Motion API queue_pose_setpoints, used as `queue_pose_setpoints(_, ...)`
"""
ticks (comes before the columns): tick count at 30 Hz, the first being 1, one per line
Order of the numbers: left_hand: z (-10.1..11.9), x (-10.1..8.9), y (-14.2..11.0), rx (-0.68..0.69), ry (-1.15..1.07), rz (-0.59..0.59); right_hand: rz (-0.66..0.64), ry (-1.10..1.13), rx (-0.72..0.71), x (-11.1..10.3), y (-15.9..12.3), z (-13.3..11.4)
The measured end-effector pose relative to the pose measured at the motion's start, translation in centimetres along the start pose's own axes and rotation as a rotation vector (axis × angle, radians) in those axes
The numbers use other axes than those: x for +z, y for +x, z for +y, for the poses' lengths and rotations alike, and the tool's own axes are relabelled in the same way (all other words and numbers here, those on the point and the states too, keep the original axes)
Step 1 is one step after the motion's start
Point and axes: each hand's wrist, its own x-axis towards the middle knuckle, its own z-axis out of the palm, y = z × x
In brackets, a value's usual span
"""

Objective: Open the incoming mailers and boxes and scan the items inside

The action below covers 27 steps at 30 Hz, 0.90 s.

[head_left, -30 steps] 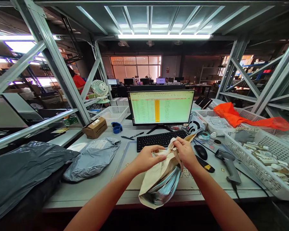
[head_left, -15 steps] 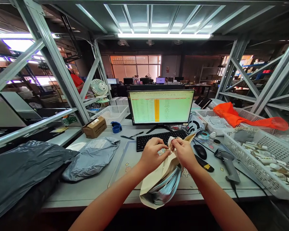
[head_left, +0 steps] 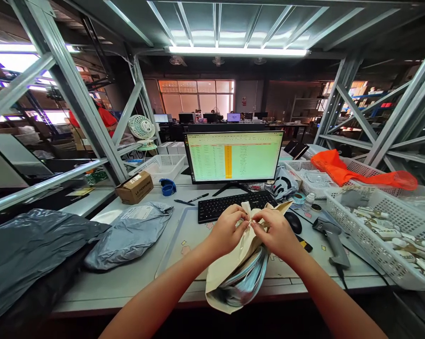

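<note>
Bright tube light [head_left: 237, 50] overhead glares off the metal ceiling, and the monitor [head_left: 234, 156] glows. Wide-angle view bends the rack beams [head_left: 74, 94] at the edges; far background soft and dim

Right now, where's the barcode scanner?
Head view: barcode scanner lies on the desk, right of the right hand, between the mouse and the white basket.

You have open desk mat [head_left: 187, 245] at lower centre-left; keyboard [head_left: 233, 205] ahead, grey parcel [head_left: 127, 235] left, scanner [head_left: 331, 235] right block you
</note>
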Motion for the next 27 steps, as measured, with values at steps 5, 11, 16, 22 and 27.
queue_pose_setpoints(5, 0.3, 0.2, -0.3, 0.104, 0.174, -0.021, -0.073, -0.113, -0.049, -1.0, -0.3, 0.2)
queue_pose_setpoints(11, 0.5, 0.1, -0.4, 0.111, 0.287, -0.083, -0.067, -0.069, 0.021, -0.7, -0.8, 0.9)
queue_pose_setpoints(16, 1.0, 0.1, -0.7, 0.124, 0.258, -0.095, 0.057, 0.117, 0.143, 0.5, -1.0, 1.1)
queue_pose_setpoints(22, 1.6, -0.1, -0.3, -0.144, -0.114, -0.147, 0.009, 0.285, 0.236, 0.5, -1.0, 1.4)
queue_pose_setpoints(27, 1.5, 0.2, 0.2, -0.416, -0.334, -0.122, 0.000, 0.440, 0.289, 0.5, -0.8, 1.9)
